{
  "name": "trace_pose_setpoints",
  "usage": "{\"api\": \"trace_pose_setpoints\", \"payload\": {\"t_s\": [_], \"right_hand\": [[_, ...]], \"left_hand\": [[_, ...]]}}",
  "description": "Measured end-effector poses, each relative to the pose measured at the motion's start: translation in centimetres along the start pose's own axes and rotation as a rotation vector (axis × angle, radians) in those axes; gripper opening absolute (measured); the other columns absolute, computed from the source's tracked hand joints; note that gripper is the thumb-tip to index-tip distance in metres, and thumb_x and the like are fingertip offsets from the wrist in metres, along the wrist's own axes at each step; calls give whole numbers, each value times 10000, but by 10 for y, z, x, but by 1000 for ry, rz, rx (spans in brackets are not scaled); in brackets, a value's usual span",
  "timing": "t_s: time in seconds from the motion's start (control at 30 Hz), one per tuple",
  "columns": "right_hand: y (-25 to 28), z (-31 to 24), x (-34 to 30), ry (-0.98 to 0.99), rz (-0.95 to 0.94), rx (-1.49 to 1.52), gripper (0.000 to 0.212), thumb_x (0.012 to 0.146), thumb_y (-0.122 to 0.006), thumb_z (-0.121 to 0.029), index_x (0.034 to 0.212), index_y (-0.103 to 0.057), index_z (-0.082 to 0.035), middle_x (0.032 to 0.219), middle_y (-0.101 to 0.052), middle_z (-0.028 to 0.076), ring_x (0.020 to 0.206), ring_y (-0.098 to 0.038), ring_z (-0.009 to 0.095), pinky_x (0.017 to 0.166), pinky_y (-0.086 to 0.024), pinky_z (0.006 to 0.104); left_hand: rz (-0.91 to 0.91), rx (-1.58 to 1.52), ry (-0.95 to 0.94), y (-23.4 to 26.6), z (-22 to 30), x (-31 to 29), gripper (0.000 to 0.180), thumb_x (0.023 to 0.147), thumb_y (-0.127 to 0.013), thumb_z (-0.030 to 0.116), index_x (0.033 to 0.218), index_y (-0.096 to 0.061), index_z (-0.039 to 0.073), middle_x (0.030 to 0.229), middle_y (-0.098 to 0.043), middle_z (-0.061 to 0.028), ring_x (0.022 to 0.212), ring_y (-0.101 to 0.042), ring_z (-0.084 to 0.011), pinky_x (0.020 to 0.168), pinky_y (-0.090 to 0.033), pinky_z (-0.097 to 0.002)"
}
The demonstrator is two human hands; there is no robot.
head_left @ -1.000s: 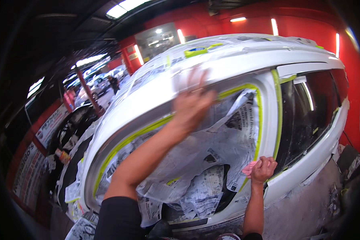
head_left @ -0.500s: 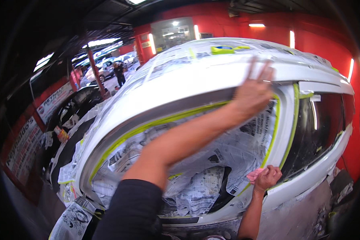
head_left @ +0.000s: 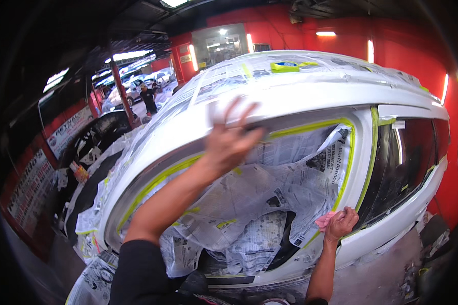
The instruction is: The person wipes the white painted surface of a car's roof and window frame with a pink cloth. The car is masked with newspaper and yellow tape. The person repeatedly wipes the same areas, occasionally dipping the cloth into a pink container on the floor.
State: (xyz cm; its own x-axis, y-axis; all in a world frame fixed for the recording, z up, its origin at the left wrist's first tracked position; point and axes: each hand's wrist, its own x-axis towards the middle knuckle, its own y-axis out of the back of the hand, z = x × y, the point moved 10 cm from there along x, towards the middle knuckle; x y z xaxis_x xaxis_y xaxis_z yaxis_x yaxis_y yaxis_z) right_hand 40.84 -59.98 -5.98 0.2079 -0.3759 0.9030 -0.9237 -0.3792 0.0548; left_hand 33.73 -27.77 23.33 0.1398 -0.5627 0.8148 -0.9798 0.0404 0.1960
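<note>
My left hand [head_left: 233, 140] is at the white roof rail [head_left: 152, 145] of a car, above the door opening. Its fingers are spread and smeared by motion, and I cannot tell whether the palm touches the paint. My right hand [head_left: 342, 222] is closed around a crumpled pink cloth [head_left: 324, 221] beside the lower part of the white door pillar [head_left: 362, 152]. Newspaper masking [head_left: 259, 203] covers the door opening. Yellow-green masking tape [head_left: 350, 157] runs along the opening's edge.
A roll of yellow-green tape [head_left: 285, 66] lies on the paper-covered roof [head_left: 229, 76]. The dark rear window [head_left: 404, 162] is to the right. A person [head_left: 148, 98] stands farther back at the left, near a red post [head_left: 122, 91]. Red walls [head_left: 412, 56] stand behind the car.
My left hand has moved left along the roof rail, from near the pillar to mid-opening. The masking paper in the opening has shifted. My right hand stays in about the same place with the cloth.
</note>
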Motion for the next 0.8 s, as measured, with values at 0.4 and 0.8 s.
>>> {"api": "trace_pose_setpoints", "payload": {"t_s": [0.4, 0.8], "right_hand": [[19, -171, -136, -729, -763, 1067, 422, 886, -751, -163, 1227, -614, 44, 973, -674, 74, 851, -628, 146, 765, -520, 305], [21, -261, -261, -1324, -1134, 1223, 474, 948, -700, -122, 1357, -536, 51, 978, -661, 54, 838, -623, 99, 737, -524, 246]], "left_hand": [[-422, -808, 927, 1, 131, -223, 255, 771, -800, 178, 928, -666, 30, 834, -620, -168, 745, -644, -372, 652, -508, -441], [-467, -819, 1378, 91, 147, -399, 840, 885, -748, 208, 1539, -277, -28, 1348, -607, -165, 1190, -623, -258, 1002, -489, -407]]}}
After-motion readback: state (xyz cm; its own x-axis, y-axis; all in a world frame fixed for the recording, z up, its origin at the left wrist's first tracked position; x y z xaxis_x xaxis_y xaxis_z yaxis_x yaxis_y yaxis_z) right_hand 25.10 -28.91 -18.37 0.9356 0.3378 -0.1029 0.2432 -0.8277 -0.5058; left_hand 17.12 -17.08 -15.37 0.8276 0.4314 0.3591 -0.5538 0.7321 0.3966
